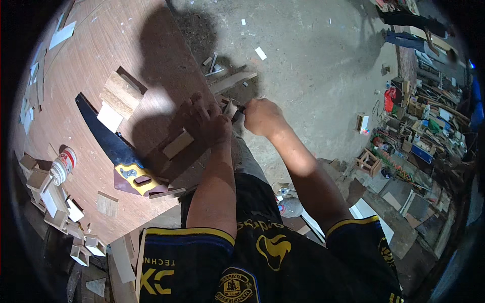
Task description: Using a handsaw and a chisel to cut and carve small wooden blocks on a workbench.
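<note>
My left hand (pixel 217 126) is at the table's right edge, its fingers partly in shadow and closed around a small pale wooden piece (pixel 231 109). My right hand (pixel 263 117) makes a fist just right of it, gripping a small dark tool (pixel 240 109) that meets the wood; the tool's kind is mostly hidden by the fist. On the table left of my hands lies a wooden block (pixel 178 144). Farther left rests a handsaw (pixel 134 177) with a dark blade and a yellow and maroon handle. Beside its blade sits a wood-grained box-like piece (pixel 121 96).
The brown wooden table (pixel 166 65) fills the left side. A white and red tub (pixel 63 164) stands near several small wooden boxes (pixel 48 192). Right of the table is a concrete floor (pixel 313 65) with scraps, and piled wood (pixel 429 121) lies farther right. A person (pixel 419 33) is at the upper right.
</note>
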### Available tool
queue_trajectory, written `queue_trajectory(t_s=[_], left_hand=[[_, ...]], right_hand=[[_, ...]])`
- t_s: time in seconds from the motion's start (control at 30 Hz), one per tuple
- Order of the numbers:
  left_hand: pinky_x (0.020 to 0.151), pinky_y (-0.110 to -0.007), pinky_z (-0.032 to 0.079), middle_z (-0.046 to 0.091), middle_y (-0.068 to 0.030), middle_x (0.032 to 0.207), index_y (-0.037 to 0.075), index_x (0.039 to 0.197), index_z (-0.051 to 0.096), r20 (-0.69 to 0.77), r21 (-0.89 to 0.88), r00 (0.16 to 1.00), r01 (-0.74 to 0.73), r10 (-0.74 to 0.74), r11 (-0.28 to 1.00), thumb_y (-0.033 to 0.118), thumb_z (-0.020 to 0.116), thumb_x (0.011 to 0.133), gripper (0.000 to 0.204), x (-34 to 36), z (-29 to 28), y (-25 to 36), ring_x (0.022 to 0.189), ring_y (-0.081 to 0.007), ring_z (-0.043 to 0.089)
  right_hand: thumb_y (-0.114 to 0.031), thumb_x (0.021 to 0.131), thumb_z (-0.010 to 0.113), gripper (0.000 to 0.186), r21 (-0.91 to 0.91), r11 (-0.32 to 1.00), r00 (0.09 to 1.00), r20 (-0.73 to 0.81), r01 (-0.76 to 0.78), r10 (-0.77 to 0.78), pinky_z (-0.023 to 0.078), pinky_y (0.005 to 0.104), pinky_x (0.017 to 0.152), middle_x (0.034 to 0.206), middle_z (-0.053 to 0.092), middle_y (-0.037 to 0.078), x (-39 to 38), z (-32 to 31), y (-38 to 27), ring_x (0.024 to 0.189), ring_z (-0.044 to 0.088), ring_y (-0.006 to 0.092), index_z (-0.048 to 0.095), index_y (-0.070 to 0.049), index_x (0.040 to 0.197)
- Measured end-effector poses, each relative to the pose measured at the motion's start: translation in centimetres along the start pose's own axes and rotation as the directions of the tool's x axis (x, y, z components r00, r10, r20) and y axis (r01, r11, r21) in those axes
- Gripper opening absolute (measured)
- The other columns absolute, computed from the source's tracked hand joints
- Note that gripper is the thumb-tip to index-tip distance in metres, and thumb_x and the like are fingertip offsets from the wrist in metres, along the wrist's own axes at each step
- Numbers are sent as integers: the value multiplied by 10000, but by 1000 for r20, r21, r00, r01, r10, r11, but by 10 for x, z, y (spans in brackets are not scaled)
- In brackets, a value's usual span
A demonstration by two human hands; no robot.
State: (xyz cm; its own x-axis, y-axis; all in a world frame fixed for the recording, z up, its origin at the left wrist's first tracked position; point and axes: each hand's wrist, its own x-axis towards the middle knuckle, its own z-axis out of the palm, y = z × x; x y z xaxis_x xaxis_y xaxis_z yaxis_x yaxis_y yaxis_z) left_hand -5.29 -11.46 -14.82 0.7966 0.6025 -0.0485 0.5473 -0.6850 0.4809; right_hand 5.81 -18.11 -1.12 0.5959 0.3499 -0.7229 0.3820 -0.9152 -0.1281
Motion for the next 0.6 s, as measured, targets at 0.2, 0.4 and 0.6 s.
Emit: queue_trajectory(t_s=[0.2, 0.4, 0.6], left_hand=[[1097, -604, 235, 361, -194, 1434, 63, 983, 666, -3, 19, 998, -64, 64, 998, 195, 635, 769, 253, 4, -12, 7, 1398, -406, 228], [1056, -730, 160, 348, -169, 1458, 67, 968, 655, -67, 10, 991, -117, 117, 993, 123, 595, 747, 236, 5, 8, -17, 1406, -434, 222], [1037, -620, 306, 509, -178, 1303, 78, 1008, 628, 8, -69, 982, -189, 190, 980, 170, 584, 826, 208, 22, -3, -3, 1284, -423, 397]], right_hand=[[-205, 873, 547, 236, 70, 994, 996, -32, -86, 88, 541, 485, 772, 852, 688, 221, -22, -1, 1, 854, 671, 404, 700, -29, 909], [-234, 923, 513, 319, 135, 987, 995, -16, -93, 96, 520, 511, 734, 907, 690, 211, -41, 26, 14, 880, 665, 400, 570, -73, 1192], [-198, 929, 529, 334, 387, 921, 902, -385, -35, 197, 523, 475, 732, 984, 684, 194, -113, 19, 44, 898, 665, 376, 569, -91, 1242]])
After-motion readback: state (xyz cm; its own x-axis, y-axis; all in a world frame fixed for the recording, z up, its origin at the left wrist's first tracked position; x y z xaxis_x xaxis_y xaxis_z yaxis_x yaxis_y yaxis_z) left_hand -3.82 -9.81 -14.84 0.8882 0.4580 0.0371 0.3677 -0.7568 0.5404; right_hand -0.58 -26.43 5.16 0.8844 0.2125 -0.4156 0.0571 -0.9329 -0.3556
